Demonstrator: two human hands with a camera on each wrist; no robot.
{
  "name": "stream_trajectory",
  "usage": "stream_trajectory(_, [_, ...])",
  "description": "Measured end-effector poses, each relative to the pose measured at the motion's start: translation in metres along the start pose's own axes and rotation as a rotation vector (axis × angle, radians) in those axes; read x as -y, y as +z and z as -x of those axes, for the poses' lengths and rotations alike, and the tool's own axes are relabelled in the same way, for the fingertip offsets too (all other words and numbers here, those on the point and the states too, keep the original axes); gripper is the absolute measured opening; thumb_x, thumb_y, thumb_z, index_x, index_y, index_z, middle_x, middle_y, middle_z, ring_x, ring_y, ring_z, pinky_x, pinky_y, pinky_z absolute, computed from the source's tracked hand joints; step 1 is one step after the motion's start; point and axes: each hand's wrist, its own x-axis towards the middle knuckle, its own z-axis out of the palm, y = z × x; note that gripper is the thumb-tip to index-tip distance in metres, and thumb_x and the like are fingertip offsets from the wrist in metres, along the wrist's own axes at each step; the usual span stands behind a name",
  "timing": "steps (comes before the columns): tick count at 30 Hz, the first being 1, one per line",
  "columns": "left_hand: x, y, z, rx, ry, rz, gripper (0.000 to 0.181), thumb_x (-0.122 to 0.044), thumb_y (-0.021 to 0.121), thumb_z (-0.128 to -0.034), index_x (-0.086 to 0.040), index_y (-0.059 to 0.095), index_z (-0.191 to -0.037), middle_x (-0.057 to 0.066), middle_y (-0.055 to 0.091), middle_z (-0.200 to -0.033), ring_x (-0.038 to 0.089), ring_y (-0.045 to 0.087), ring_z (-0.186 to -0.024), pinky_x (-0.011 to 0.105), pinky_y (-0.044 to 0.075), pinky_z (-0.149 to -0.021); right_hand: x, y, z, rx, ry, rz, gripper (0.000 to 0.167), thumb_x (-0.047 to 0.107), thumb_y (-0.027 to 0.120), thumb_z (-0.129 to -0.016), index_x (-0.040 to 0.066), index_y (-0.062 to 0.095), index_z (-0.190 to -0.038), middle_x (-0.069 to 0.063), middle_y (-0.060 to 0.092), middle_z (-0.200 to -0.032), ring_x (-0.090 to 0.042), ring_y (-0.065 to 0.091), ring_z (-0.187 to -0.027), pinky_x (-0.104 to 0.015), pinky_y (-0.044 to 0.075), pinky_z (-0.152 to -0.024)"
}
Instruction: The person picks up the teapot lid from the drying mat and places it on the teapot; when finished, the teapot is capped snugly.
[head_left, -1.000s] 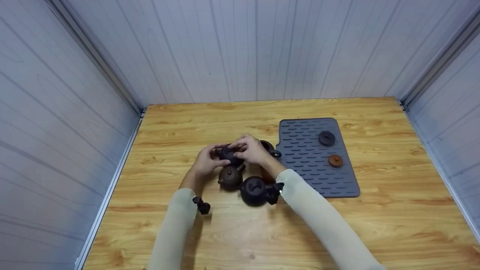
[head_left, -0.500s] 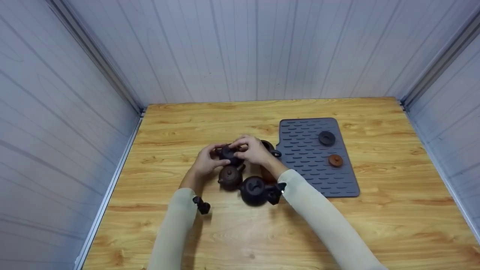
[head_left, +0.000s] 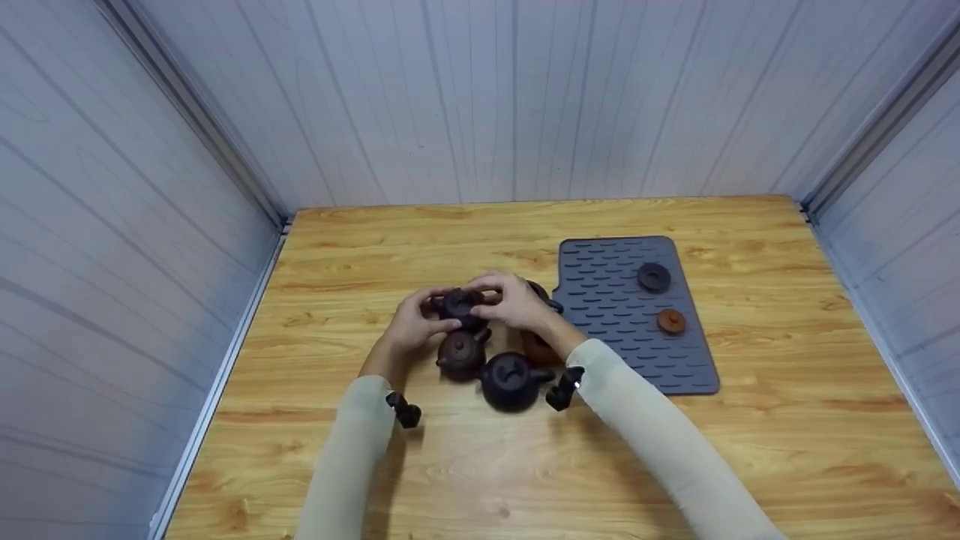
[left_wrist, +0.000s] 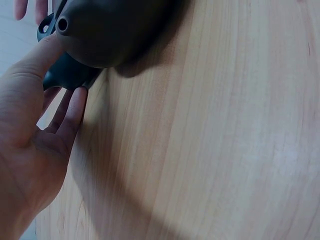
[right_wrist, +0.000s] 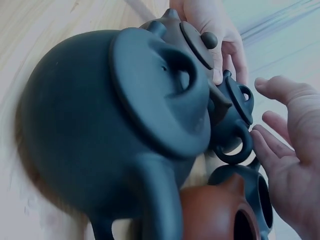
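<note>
Cradling the small black teapot (head_left: 459, 306) in the left hand (head_left: 411, 324), with thumb and fingers bent round it, on the wooden table (head_left: 480, 465) just beyond the brown teapot (head_left: 460, 358). Holding the right hand (head_left: 516, 304) loosely spread beside that pot's handle (right_wrist: 233, 159), gripping nothing — whether touching or just clear, cannot tell. Visible close by: a large black teapot (head_left: 507, 385), a lidless reddish teapot (right_wrist: 214, 206) and a lidless black one (right_wrist: 232, 176).

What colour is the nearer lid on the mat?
Orange-brown; that lid shows best in the head view.
</note>
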Motion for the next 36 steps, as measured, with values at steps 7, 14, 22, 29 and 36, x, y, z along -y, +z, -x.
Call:
stream_trajectory(7, [0.0,0.0,-0.001,-0.013,0.0,-0.02,0.063,-0.005,0.09,-0.0956,-0.007,0.067,-0.154,0.021,0.066,-0.157,0.032,0.069,-0.13,0.045,0.056,-0.115,0.004,-0.009,0.009,-0.005,-0.004,0.034,0.043,0.002,0.08,-0.102,-0.002,0.074,-0.144,-0.026,0.066,-0.158,-0.046,0.061,-0.152,-0.059,0.055,-0.123])
stream_trajectory(14, [0.0,-0.001,-0.003,-0.029,0.006,-0.02,0.064,-0.004,0.091,-0.0936,-0.006,0.067,-0.153,0.02,0.067,-0.156,0.026,0.067,-0.123,0.036,0.053,-0.109,0.002,-0.02,0.018,-0.02,-0.015,0.034,0.045,0.001,0.081,-0.1,-0.002,0.074,-0.144,-0.03,0.063,-0.16,-0.052,0.062,-0.148,-0.062,0.055,-0.12])
stream_trajectory(22, [-0.003,0.0,-0.002,-0.025,0.003,-0.018,0.064,-0.004,0.09,-0.0939,-0.004,0.066,-0.153,0.023,0.067,-0.154,0.029,0.068,-0.123,0.04,0.054,-0.11,-0.001,-0.033,0.027,-0.011,-0.042,0.023,0.045,0.001,0.078,-0.103,-0.007,0.069,-0.147,-0.033,0.06,-0.161,-0.05,0.061,-0.148,-0.062,0.056,-0.12])
stream_trajectory(29, [-0.009,0.002,-0.003,0.008,0.008,-0.056,0.065,-0.002,0.086,-0.0959,-0.001,0.062,-0.156,0.024,0.064,-0.158,0.036,0.069,-0.131,0.042,0.055,-0.113,-0.001,-0.045,0.04,-0.007,-0.036,0.006,0.045,-0.002,0.076,-0.104,-0.008,0.068,-0.147,-0.034,0.058,-0.163,-0.051,0.059,-0.151,-0.065,0.055,-0.12])
stream_trajectory(36, [-0.005,-0.003,-0.008,0.052,0.061,-0.121,0.07,-0.011,0.088,-0.0957,-0.005,0.06,-0.16,0.021,0.062,-0.162,0.041,0.067,-0.139,0.046,0.056,-0.117,-0.002,-0.058,0.051,-0.029,-0.037,0.017,0.045,-0.001,0.078,-0.102,-0.007,0.07,-0.145,-0.034,0.059,-0.162,-0.053,0.062,-0.148,-0.064,0.055,-0.12])
